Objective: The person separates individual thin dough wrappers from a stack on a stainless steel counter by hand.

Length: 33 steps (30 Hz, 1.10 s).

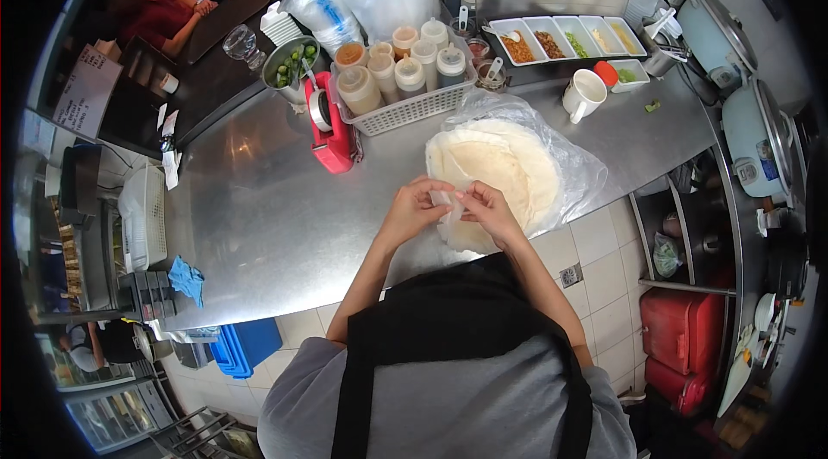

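Observation:
My left hand [417,208] and my right hand [485,208] meet over the near left edge of a stack of thin, round, pale wrapper sheets [501,161]. Between the fingertips of both hands is a small whitish, translucent flap [447,208]; whether it is sheet edge or plastic film I cannot tell. The stack lies on an opened clear plastic bag [576,168], whose crumpled film spreads out beyond it to the right and back. Underneath is a stainless steel counter [291,219].
Behind the stack stand a white basket of sauce bottles [414,106], a red tape dispenser [330,129], a white mug [584,95] and a tray of chopped toppings [566,41]. A steel pot of green fruit [291,67] is further left. A blue cloth [187,280] lies at the left end.

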{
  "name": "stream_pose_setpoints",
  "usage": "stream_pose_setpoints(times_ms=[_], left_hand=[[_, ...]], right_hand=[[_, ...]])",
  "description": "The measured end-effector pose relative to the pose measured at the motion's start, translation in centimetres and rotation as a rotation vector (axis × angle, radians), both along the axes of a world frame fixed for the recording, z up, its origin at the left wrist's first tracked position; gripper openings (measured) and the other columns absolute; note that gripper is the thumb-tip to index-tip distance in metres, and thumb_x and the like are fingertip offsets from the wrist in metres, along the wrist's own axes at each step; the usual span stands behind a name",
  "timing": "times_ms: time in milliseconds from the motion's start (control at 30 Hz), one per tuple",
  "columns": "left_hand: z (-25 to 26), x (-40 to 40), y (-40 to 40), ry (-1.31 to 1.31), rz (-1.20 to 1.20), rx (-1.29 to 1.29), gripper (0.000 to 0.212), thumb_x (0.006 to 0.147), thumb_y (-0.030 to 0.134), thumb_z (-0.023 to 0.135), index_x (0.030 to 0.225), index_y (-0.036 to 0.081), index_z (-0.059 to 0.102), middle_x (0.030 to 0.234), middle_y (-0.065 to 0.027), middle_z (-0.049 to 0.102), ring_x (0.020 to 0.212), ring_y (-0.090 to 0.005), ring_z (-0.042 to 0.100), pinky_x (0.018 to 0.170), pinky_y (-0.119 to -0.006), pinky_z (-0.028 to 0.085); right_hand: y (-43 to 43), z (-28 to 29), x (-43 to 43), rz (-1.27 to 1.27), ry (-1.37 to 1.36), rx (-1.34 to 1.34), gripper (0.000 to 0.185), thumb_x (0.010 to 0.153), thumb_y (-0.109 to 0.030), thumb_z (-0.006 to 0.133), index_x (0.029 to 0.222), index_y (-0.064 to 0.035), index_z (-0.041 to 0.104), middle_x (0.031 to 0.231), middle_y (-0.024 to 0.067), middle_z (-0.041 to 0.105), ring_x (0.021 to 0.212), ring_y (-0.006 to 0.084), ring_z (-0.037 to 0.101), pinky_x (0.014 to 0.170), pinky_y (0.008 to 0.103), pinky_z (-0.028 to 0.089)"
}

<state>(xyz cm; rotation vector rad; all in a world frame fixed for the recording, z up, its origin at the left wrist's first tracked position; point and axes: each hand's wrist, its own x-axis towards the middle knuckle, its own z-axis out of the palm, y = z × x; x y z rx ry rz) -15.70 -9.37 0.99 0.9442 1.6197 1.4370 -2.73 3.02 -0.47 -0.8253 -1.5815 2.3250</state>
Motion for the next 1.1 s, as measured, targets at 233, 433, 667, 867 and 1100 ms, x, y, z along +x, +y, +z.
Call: stream_pose_setpoints(times_ms=[233,433,667,867,1100], left_hand=[[-1.6,-1.0,-0.9,0.053,-0.141,0.004,0.023,0.080,0.003,0.066,0.103,0.000,0.062,0.098,-0.0061,0.059,0.083,-0.0124,0.058,0.079,-0.026,0.047],[0.3,-1.6,3.5,0.086,0.283,0.010,0.031,0.079,0.011,0.068,0.105,-0.002,0.059,0.092,-0.0078,0.065,0.086,-0.0147,0.061,0.077,-0.028,0.049],[-1.2,-4.0,7.5,0.428,-0.116,-0.052,0.028,0.075,0.016,0.066,0.099,0.003,0.064,0.085,-0.0211,0.065,0.084,-0.0291,0.065,0.072,-0.035,0.049],[7.1,2.1,7.6,0.675,-0.041,-0.229,0.022,0.080,0.023,0.064,0.089,0.004,0.064,0.080,-0.0215,0.063,0.076,-0.0383,0.060,0.064,-0.041,0.047],[7.1,1.8,6.9,0.301,0.201,0.119,0.020,0.090,0.020,0.057,0.082,0.002,0.061,0.067,-0.0093,0.062,0.060,-0.0114,0.055,0.055,-0.028,0.042]], right_hand=[[2.3,-3.5,-3.2,-0.203,0.081,0.327,0.018,0.081,-0.018,0.068,0.080,-0.0028,0.057,0.067,-0.0024,0.052,0.059,0.0047,0.047,0.052,0.0230,0.040],[2.3,-5.7,-3.6,-0.158,0.084,0.491,0.015,0.078,-0.011,0.066,0.072,-0.0030,0.055,0.056,-0.0015,0.044,0.051,0.0043,0.037,0.046,0.0248,0.031],[0.3,-1.5,-0.7,-0.221,0.184,0.089,0.018,0.084,-0.016,0.065,0.090,-0.0056,0.051,0.074,-0.0017,0.051,0.064,0.0037,0.046,0.051,0.0222,0.037],[1.3,2.6,0.2,-0.576,0.224,0.416,0.013,0.091,-0.016,0.058,0.090,-0.0055,0.051,0.075,-0.0027,0.053,0.063,0.0011,0.044,0.050,0.0190,0.035],[1.0,7.4,2.2,-0.588,0.247,0.286,0.021,0.095,-0.019,0.052,0.077,-0.0074,0.051,0.058,-0.0079,0.044,0.047,-0.0010,0.033,0.044,0.0168,0.028]])
